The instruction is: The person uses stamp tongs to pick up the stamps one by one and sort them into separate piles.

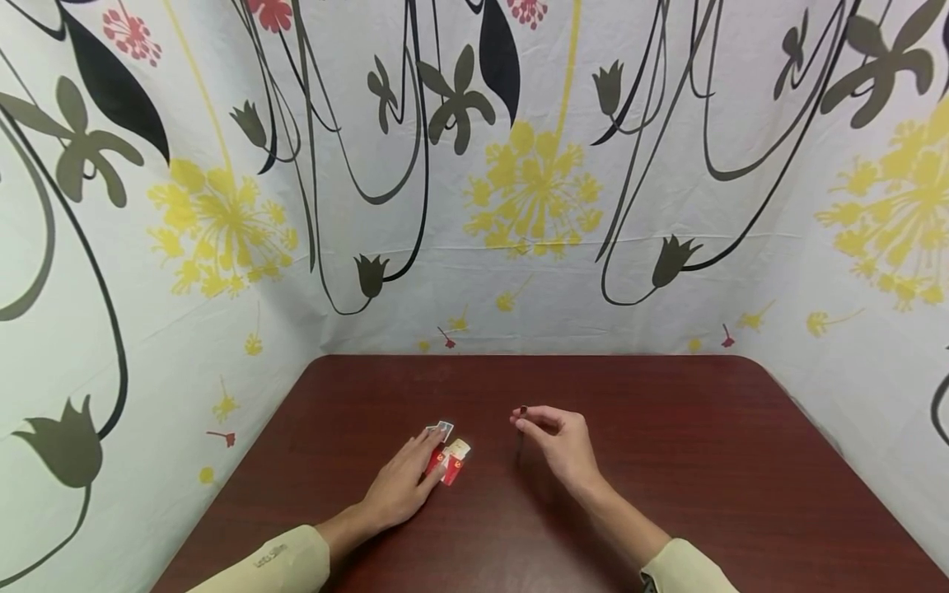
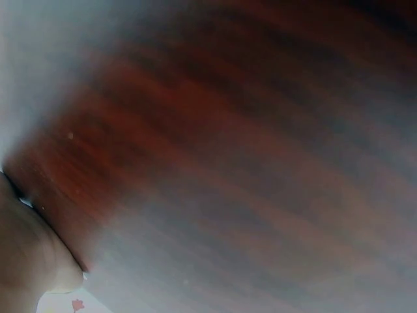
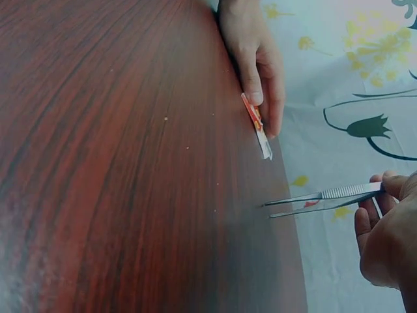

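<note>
My right hand (image 1: 567, 449) pinches metal tweezers (image 3: 342, 193) near their upper end. The tweezers point down at the table, and their two tips are apart with nothing between them. My left hand (image 1: 400, 484) lies palm down with its fingers stretched out over a small group of flat, stamp-like paper pieces (image 1: 454, 469). Red, white and pale yellow show on these pieces, and a white-edged one (image 1: 446, 429) lies by the fingertips. Part of the group is hidden under the fingers. The left wrist view is mostly blurred, with part of the hand (image 2: 39, 254) at its lower left.
Both hands are over a dark reddish-brown table (image 1: 667, 412) with rounded far corners. Tiny pale specks lie on its surface. A white cloth (image 1: 460, 321) printed with flowers hangs behind the table and along both sides.
</note>
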`<state>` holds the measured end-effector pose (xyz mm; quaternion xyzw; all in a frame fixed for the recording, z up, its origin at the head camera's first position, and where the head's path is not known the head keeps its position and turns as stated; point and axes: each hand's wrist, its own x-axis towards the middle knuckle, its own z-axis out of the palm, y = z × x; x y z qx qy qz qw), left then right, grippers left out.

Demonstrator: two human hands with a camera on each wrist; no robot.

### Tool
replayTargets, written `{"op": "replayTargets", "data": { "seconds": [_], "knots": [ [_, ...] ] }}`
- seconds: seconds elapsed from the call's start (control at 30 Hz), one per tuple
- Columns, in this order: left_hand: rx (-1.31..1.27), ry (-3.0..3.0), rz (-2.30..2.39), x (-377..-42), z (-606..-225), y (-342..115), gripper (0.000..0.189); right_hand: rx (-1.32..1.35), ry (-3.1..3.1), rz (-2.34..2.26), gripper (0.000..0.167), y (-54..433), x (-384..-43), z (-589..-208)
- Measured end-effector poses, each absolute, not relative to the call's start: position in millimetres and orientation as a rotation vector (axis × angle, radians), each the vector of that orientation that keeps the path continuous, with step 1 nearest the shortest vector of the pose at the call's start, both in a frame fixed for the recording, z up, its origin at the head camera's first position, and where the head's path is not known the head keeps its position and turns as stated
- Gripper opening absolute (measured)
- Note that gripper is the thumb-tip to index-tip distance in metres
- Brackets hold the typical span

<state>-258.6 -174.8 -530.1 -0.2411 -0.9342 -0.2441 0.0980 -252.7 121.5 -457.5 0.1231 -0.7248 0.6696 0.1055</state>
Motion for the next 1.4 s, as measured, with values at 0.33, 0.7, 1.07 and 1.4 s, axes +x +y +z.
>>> {"op": "replayTargets", "data": {
  "seconds": [0.33, 0.7, 1.07, 1.4],
  "knots": [
    [-0.714, -2.764, -0.716, -257.8, -529.3, -174.3, 0.057, 0.344, -2.307, 1.686, 0.013, 126.8, -253.1, -466.5],
    [-0.719, -2.760, -0.718, -257.3, -529.2, -174.3, 0.057, 0.340, -2.344, 1.437, 0.014, 134.1, -254.5, -470.3],
    [-0.716, -2.765, -0.686, -258.4, -531.2, -174.8, 0.057, 0.240, -2.371, 1.500, 0.008, 133.3, -260.3, -466.1],
    [-0.719, -2.770, -0.685, -257.4, -530.0, -174.9, 0.055, 0.221, -2.301, 1.738, 0.009, 122.9, -260.7, -463.0]
  ]
}}
